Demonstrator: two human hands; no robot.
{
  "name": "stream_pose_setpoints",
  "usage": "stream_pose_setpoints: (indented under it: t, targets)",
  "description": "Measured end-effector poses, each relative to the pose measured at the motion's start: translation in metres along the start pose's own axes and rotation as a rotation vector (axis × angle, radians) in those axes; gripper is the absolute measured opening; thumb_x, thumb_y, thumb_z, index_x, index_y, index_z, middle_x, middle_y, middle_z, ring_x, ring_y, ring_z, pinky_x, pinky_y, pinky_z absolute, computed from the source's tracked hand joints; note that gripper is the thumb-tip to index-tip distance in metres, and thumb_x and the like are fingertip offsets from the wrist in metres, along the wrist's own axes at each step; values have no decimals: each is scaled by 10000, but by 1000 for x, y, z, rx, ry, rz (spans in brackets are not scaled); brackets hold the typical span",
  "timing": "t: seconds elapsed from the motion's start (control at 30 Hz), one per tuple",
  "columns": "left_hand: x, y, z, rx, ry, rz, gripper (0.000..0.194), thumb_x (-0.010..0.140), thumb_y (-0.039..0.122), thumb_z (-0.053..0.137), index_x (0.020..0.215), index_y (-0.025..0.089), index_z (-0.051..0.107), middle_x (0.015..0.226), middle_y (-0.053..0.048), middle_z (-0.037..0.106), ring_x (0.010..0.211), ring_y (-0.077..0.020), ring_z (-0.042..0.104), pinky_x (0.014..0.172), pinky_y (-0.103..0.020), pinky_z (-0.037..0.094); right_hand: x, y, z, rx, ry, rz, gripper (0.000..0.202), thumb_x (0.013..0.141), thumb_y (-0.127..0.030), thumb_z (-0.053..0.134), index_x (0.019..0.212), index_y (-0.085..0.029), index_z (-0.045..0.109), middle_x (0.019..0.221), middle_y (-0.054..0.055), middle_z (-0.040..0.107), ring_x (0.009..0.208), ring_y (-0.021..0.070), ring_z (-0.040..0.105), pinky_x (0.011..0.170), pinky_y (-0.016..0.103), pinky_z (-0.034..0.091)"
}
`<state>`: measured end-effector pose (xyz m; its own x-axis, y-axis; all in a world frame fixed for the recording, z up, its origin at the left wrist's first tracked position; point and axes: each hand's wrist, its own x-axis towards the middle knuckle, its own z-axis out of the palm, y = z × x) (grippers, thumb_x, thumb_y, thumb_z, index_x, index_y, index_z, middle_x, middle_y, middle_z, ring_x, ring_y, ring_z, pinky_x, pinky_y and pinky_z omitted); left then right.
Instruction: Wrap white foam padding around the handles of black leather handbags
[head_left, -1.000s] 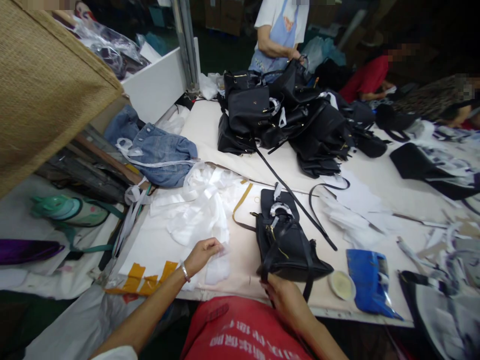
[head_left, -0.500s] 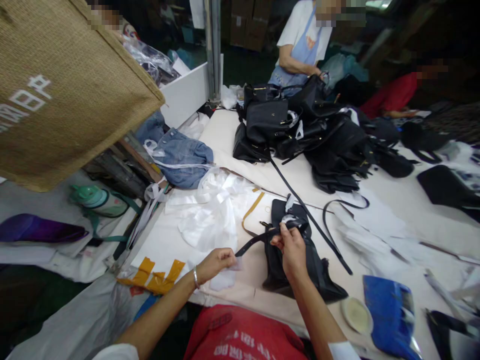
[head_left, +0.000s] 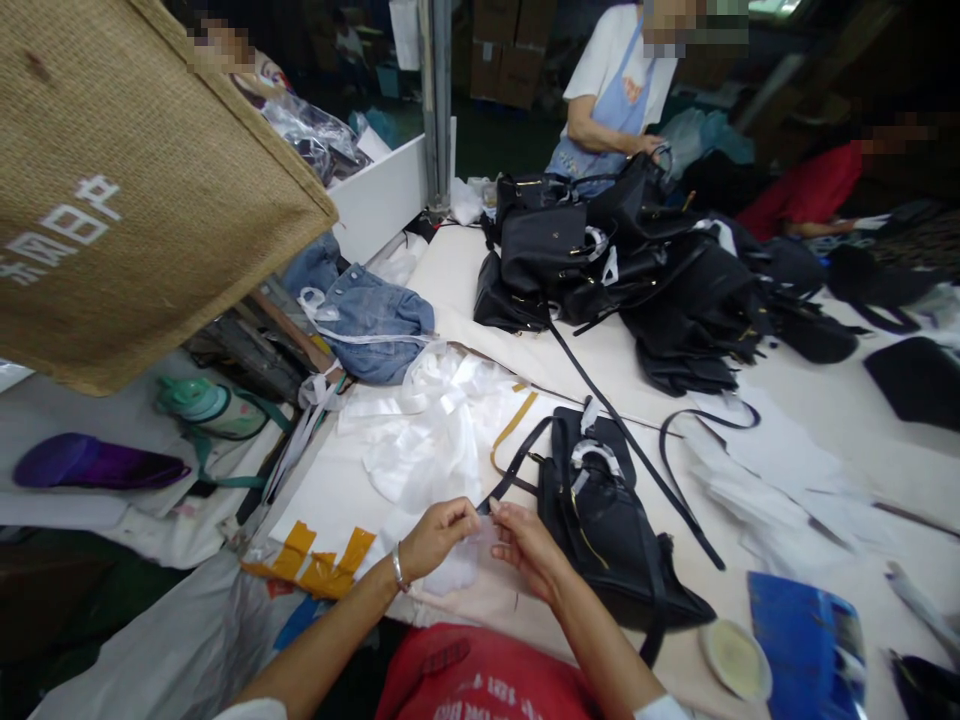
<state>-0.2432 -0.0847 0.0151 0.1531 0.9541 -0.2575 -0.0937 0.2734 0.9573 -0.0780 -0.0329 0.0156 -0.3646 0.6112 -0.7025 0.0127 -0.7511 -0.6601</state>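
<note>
A black backpack with gold zips lies on the table, its top handle wrapped in white. One of its black straps loops leftward, and its end reaches my two hands. My left hand is closed in a pinch on a thin translucent sheet beside the strap end. Just right of it, my right hand pinches at the strap end with thumb and forefinger, the other fingers loosely curled. The fingers partly hide the strap tip.
White ribbon and tissue lie left of the backpack. A heap of black bags stands at the back, before a person in an apron. Paper sheets, a round lid and a blue object lie right.
My right hand has let go of the strap near the handle and moved left to the strap end beside my left hand. The backpack's wrapped handle is now uncovered. The view has shifted slightly.
</note>
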Motion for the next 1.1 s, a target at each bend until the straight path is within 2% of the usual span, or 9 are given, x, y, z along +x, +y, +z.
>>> stream_pose_setpoints:
  t: [0.03, 0.1, 0.2, 0.27, 0.47, 0.6, 0.87, 1.1]
  targets:
    - [0, 0, -1, 1, 9, 0, 246, 823, 363, 555, 718, 141, 566, 619, 49, 436, 592, -90, 377, 583, -217, 297, -2, -2, 1, 18, -23, -44, 344, 654, -468, 717, 706, -177, 541, 628, -20, 552, 513, 85, 487, 459, 197, 401]
    - [0, 0, -2, -21, 32, -9, 230, 815, 353, 570, 729, 140, 585, 639, 35, 488, 616, -99, 423, 610, -222, 327, -7, -8, 0, 13, 24, -209, 317, 671, -419, 724, 665, -176, 521, 549, -48, 506, 482, 71, 443, 468, 187, 368]
    - [0, 0, -4, -117, 76, -30, 216, 811, 343, 582, 759, 136, 618, 776, -24, 615, 761, -145, 536, 738, -258, 390, -16, -21, -7, -2, 144, -425, 241, 756, -390, 664, 743, -183, 542, 611, -30, 558, 550, 89, 488, 546, 207, 398]
    - [-1, 1, -5, -166, 119, -47, 223, 810, 347, 584, 778, 133, 638, 861, -57, 655, 856, -179, 565, 810, -290, 399, -23, -28, -10, -18, 167, -484, 204, 789, -369, 637, 780, -187, 546, 663, -12, 591, 604, 104, 520, 595, 223, 416]
    - [-1, -1, -5, -118, 185, -54, 249, 810, 361, 583, 780, 125, 659, 756, -26, 640, 748, -153, 542, 721, -263, 389, -35, -32, -3, -53, 195, -538, 179, 808, -354, 618, 792, -189, 551, 644, -5, 603, 613, 117, 537, 611, 238, 419]
    - [0, -1, -2, -73, 201, -49, 264, 806, 376, 582, 750, 127, 650, 672, 7, 582, 657, -123, 478, 639, -239, 349, -34, -29, 2, -67, 157, -529, 185, 805, -360, 618, 793, -186, 557, 634, -3, 599, 601, 121, 537, 605, 246, 425]
    - [-2, -1, -3, -22, 192, -31, 281, 820, 388, 556, 745, 128, 630, 666, 15, 538, 656, -119, 441, 631, -237, 326, -36, -25, 0, -49, 211, -552, 173, 816, -357, 605, 810, -191, 556, 659, -3, 595, 612, 122, 527, 613, 253, 421]
    - [-1, -3, -4, -15, 212, -36, 283, 818, 398, 554, 738, 135, 623, 653, 18, 543, 644, -119, 448, 615, -230, 326, -38, -24, 0, -66, 198, -529, 205, 798, -392, 616, 795, -193, 563, 632, -6, 583, 598, 126, 516, 602, 246, 408]
